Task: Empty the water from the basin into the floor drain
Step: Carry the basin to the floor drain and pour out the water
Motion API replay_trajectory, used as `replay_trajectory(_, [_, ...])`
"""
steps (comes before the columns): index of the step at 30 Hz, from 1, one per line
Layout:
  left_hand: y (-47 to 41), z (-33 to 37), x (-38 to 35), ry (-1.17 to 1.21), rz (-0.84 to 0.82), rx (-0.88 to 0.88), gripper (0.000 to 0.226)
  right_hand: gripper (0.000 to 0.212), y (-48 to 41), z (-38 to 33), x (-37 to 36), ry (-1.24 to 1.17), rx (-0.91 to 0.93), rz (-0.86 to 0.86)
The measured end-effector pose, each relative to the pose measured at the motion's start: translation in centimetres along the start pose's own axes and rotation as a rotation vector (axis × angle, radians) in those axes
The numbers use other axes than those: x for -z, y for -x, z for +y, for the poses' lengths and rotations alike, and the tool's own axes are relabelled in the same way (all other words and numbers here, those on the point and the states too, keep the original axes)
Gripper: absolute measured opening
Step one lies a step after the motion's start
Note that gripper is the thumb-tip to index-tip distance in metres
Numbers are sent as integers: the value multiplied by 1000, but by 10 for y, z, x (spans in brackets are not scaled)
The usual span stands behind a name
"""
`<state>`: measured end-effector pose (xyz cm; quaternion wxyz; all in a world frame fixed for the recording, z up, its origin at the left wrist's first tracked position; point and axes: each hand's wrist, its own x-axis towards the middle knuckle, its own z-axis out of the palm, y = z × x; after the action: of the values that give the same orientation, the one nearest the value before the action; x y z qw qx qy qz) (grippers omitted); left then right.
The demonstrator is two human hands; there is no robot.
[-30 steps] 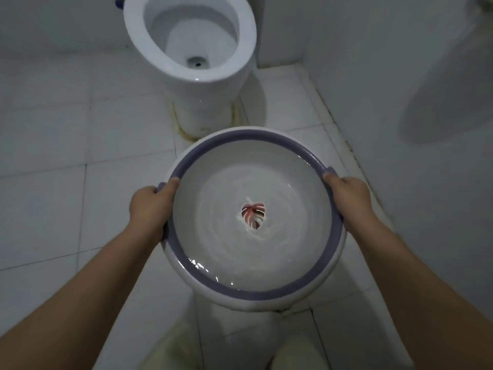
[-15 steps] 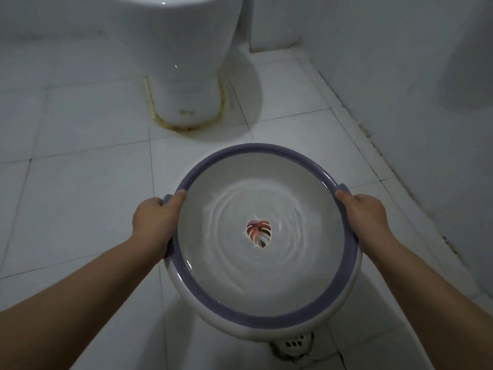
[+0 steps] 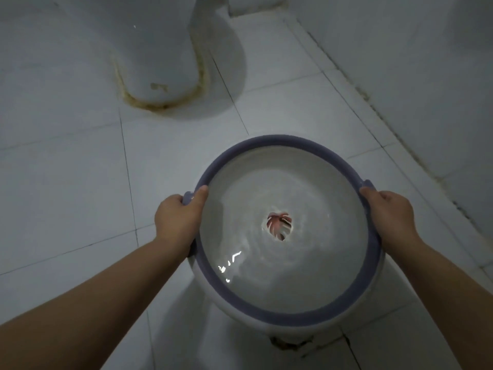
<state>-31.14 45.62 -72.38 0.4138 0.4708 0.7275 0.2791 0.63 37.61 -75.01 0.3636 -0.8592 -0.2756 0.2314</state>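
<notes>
A person holds a white basin (image 3: 288, 313) with a purple rim above a white tiled floor (image 3: 66, 182) in a dim bathroom. The left hand (image 3: 178, 220) is closed over the rim at 9 o'clock, thumb lying inside the edge; the right hand (image 3: 389, 217) is closed over the rim at 3 o'clock. Rippled water (image 3: 266, 263) fills the basin, and a reddish leaf motif (image 3: 278, 225) shows at its centre. The toilet base (image 3: 157, 62) stands at 11 o'clock, well apart. A wall (image 3: 400, 62) runs along the right. At 6 o'clock, stained, cracked tile (image 3: 290, 344) peeks from under the basin; the drain itself cannot be made out.
</notes>
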Motion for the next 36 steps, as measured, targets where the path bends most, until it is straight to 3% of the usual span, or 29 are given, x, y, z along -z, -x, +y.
replay_trajectory(10, [4, -4, -19, -4, -35, -45, 42, 49, 10, 12, 13, -31, 29, 118])
replay_trajectory(36, [-1, -10, -29, 30, -53, -95, 42, 50, 14, 19, 14, -23, 0, 169])
